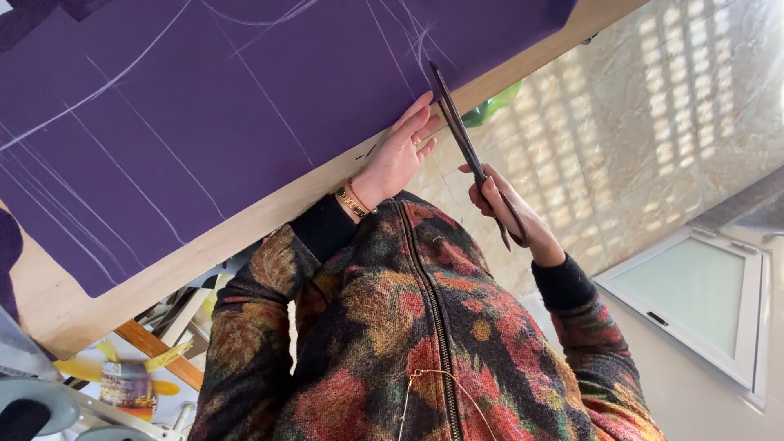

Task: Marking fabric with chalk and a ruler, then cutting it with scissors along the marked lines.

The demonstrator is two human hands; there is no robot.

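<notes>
You work at a pale wooden table (269,214) whose edge runs diagonally up to the right, with glossy beige floor tiles (653,106) beyond it and a white-framed panel (694,302) lower right. A purple cloth (245,98), marked with white chalk lines, covers most of the tabletop. Your left hand (400,151) lies flat and open, pressing the cloth at the table's edge. Just to its right, your right hand (502,204) is clenched round the handles of dark scissors (465,139). Their long axis runs steeply, tips pointing up and slightly left onto the cloth's edge.
</notes>
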